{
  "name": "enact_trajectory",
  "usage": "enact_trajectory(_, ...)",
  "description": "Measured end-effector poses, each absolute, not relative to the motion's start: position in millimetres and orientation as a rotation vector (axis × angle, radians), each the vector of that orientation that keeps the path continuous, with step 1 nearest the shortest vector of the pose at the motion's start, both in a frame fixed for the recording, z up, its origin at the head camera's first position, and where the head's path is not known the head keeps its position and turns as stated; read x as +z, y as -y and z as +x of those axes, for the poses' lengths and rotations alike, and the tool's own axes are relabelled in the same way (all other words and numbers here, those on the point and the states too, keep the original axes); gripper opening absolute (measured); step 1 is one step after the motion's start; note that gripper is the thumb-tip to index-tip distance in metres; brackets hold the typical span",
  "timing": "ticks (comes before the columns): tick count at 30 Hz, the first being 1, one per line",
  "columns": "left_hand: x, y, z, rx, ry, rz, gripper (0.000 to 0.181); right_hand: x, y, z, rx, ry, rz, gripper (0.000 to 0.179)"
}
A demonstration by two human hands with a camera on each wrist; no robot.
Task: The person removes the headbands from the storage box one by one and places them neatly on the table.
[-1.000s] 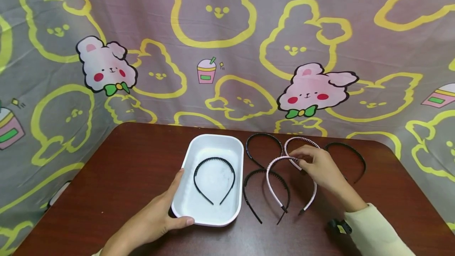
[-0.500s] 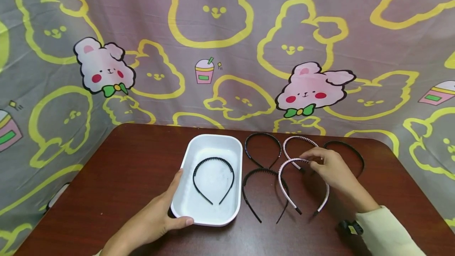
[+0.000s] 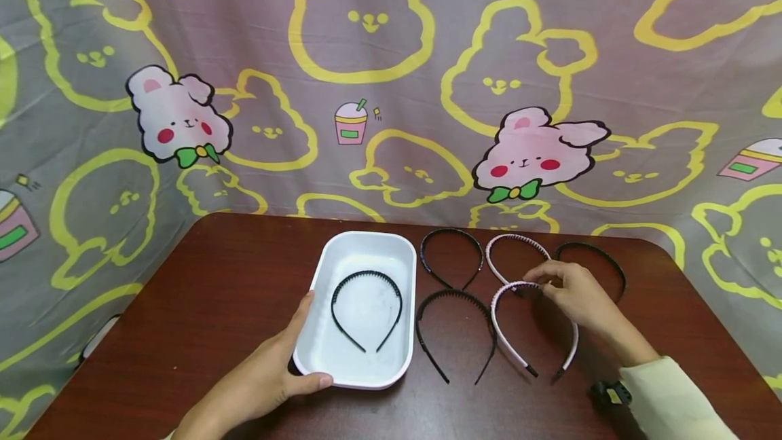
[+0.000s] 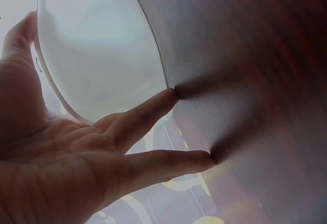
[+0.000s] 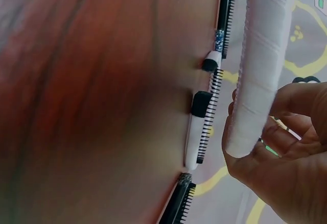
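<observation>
My left hand (image 3: pixel 263 379) rests against the left side and near corner of a white tray (image 3: pixel 373 250), thumb at the rim. In the left wrist view two straight fingers touch the table beside the tray. Inside the tray lies a black toothed headband (image 3: pixel 366 273). My right hand (image 3: pixel 574 290) pinches the top of a pale pink headband (image 3: pixel 507 348), whose ends point toward me. The right wrist view shows this headband (image 5: pixel 263 60) close up, above the tabletop. Just left of it, a black toothed headband (image 3: pixel 455 294) lies on the table.
Behind these lie a dark headband with bluish specks (image 3: pixel 452 231), another pink headband (image 3: pixel 519 239) and a black headband (image 3: pixel 589 246) at the right, partly hidden by my hand. The brown table (image 3: pixel 244 277) ends at a patterned curtain (image 3: pixel 391 175).
My right hand has moved the pink headband to the right and slightly toward me, away from over the black one. The left hand and tray have stayed put.
</observation>
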State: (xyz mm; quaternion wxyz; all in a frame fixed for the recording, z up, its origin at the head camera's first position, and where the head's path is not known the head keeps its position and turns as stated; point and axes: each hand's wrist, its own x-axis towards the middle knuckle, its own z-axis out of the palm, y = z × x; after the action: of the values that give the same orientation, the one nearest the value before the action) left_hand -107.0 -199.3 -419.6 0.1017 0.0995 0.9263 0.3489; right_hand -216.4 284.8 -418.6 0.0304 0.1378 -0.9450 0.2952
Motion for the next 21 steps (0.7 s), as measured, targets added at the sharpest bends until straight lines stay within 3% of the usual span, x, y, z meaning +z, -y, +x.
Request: enact_trajectory(21,-420.4,200.4,-106.8,1.041,-2.747,0.320,0.127,-426.9,-292.5,-209.6,0.928,2.951,0.448,0.028)
